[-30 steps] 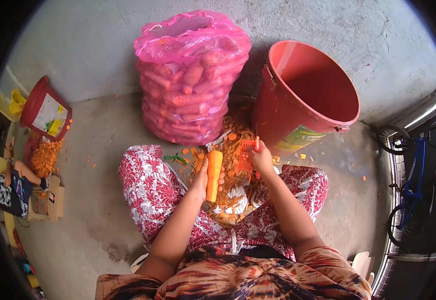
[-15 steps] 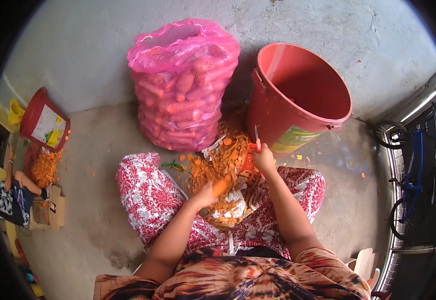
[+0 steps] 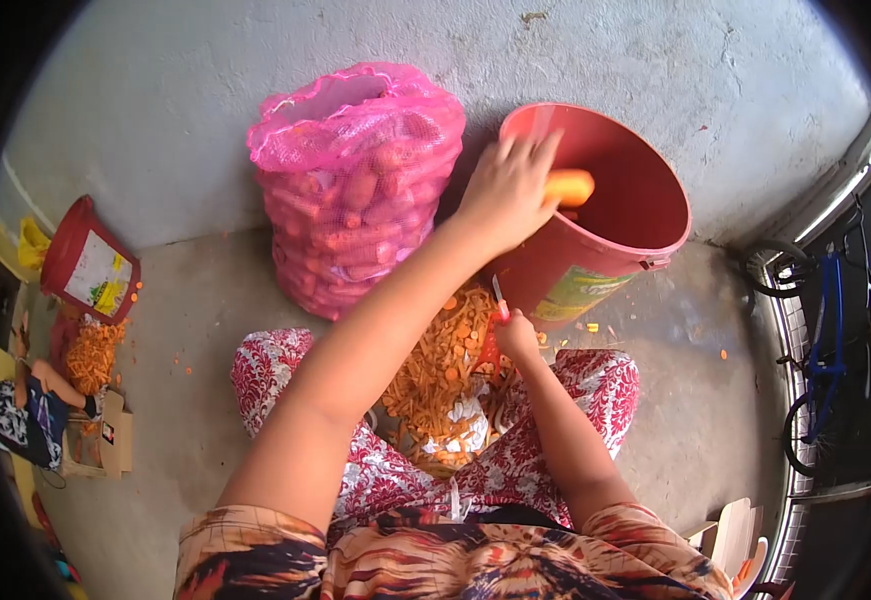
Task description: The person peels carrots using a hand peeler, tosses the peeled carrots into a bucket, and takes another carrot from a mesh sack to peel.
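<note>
My left hand (image 3: 512, 185) is over the near left rim of the red bucket (image 3: 671, 235), its fingers blurred and stretched. A peeled carrot (image 3: 571, 187) lies against its thumb side, partly hidden by the hand. Low in front of me, my right hand (image 3: 518, 335) is closed round a red-handled knife (image 3: 499, 290), blade pointing up. Beside that hand is a piece of slotted orange-red plastic (image 3: 489, 352), mostly covered. Between my legs spreads a heap of carrot peelings and round carrot slices (image 3: 446, 365), with white scraps in it.
A pink mesh sack (image 3: 356, 190) full of carrots stands by the wall, left of the bucket. At far left, another person (image 3: 41, 400) sits near peelings (image 3: 94, 355), a second red bucket (image 3: 91, 260) and a cardboard box (image 3: 114, 440). A blue bicycle (image 3: 826, 350) is at right.
My left hand has risen with the carrot from above the peelings to the bucket's rim. The right hand stays low with the knife. The view has tilted slightly.
</note>
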### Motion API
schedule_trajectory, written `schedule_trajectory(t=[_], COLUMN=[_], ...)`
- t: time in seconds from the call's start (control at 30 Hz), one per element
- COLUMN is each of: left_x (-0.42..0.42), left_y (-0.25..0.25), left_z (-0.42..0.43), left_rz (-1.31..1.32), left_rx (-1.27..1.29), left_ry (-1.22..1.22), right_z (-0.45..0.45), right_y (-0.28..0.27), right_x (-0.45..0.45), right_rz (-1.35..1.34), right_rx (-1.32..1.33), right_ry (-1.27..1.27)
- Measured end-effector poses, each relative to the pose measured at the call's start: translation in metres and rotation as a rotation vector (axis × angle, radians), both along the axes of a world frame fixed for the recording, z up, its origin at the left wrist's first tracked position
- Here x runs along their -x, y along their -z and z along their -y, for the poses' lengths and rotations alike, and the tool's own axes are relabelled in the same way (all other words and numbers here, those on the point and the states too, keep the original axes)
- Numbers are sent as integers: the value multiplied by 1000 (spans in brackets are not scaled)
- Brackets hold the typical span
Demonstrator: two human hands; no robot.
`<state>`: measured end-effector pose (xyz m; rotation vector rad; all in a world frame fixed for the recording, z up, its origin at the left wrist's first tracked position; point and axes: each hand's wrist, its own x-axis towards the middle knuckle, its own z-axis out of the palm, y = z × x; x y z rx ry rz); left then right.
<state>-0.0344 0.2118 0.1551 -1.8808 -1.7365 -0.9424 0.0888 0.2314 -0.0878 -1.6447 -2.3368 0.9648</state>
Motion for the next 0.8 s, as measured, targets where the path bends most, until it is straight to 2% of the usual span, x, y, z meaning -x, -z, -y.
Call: schedule_trajectory(t=[0.03,0.17,0.27,0.33,0.4,0.47,0.53,0.6,0.63,0.73,0.8], left_x=[0,9,63,122,187,252,294,334,351,383,370], left_y=[-24,-55,-29,3,21,35,39,41,46,61,59], left_z=[-14,-27,-41,-52,-46,-41,-31,-32,-33,-49,-52], left_rz=[-21,-96,-5,50,59,101,83,291,396,311,177], left_rx=[-163,-271,-167,-34,172,256,267,365,415,769,757], left_ry=[63,37,-51,-192,-467,-624,-597,-566,-549,-614,-674], right_z=[2,10,16,16,13,10,11,11,10,11,9], right_y=[-7,-31,-50,-60,-63,-66,-71,-73,-69,-66,-67], right_x=[-1,2,8,11,12,14,20,28,33,50,67], right_rz=[-43,-206,-261,-341,-379,-385,-410,-457,-385,-441,-365], right_rx=[-3,-35,-39,-30,-11,2,37,84,113,180,178], right_ry=[-19,-116,-132,-127,-117,-110,-114,-129,-151,-215,-248])
